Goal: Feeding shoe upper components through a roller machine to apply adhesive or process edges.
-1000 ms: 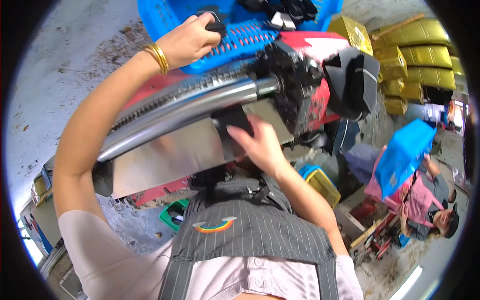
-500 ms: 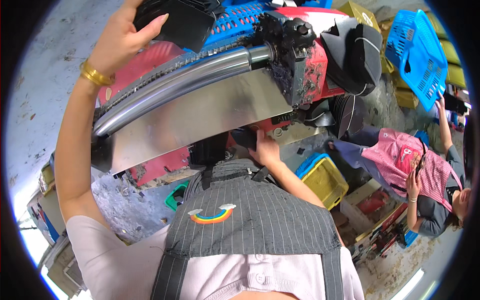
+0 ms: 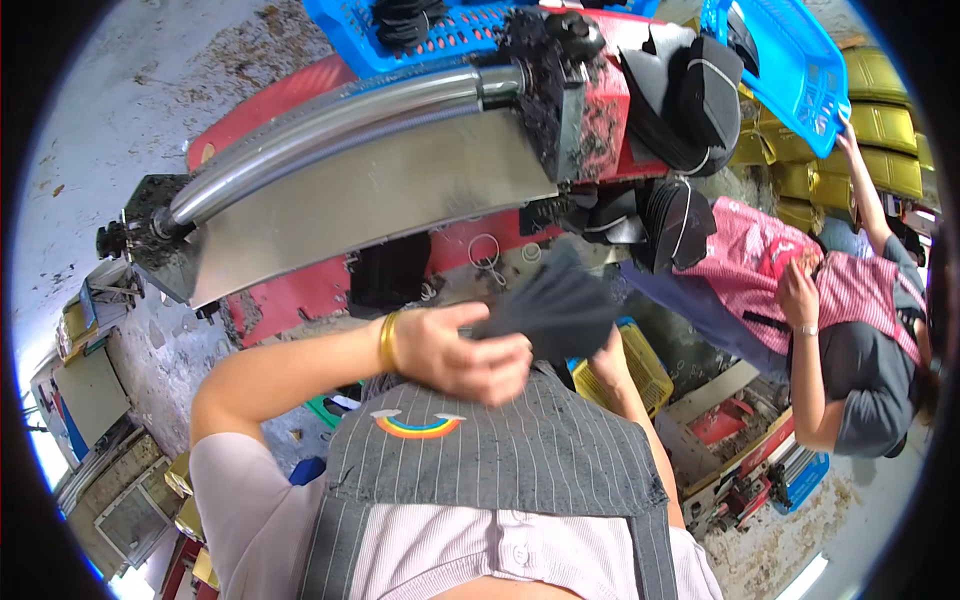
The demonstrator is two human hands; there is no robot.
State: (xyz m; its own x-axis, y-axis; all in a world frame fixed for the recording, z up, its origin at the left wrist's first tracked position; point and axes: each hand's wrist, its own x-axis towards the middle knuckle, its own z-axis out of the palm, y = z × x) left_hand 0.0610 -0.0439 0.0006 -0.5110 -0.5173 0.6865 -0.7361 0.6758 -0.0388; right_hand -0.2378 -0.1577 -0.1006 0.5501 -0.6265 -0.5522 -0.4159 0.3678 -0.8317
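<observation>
In front of my apron is a fanned bunch of thin, flat black pieces [image 3: 560,305], blurred by motion. My right hand [image 3: 608,362] grips its right end, with the fingers partly hidden behind it. My left hand [image 3: 465,355], a gold bangle at its wrist, has the bunch's left tip between thumb and curled fingers. Just beyond stands a machine with a shiny metal roller [image 3: 340,130] and a sloping metal plate [image 3: 380,200]. Dark piece bundles [image 3: 690,100] tied with white string lie at the machine's right end.
A blue basket [image 3: 465,40] holding a black stack [image 3: 405,20] sits behind the roller. Black material [image 3: 390,272] hangs below the plate. Right of me is a yellow basket [image 3: 648,380]. A co-worker in a pink checked apron [image 3: 750,265] holds another blue basket [image 3: 800,80].
My left hand has come down from the black stack near the blue basket to the bunch before my apron. My right hand has drawn black pieces out from under the plate, toward the right.
</observation>
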